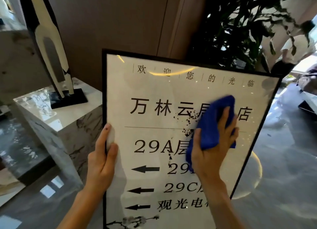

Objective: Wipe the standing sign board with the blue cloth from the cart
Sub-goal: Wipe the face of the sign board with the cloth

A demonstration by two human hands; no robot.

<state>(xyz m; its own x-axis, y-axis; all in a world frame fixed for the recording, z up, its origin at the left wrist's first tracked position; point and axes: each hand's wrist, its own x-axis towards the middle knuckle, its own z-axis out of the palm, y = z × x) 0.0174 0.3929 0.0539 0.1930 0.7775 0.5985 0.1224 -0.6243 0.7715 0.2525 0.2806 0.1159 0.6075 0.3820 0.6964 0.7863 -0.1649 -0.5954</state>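
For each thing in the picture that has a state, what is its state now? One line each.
sign board: upright, dark specks on its glossy face beside the cloth.
blue cloth: bunched, pressed on the board's face.
right hand: grips the cloth against the board.
left hand: holds the board's left edge.
sculpture: stands on the marble pedestal.

The person's 2 forearms are bare, with no sleeves in view. The left hand [101, 161] and right hand [210, 153] wear no gloves.
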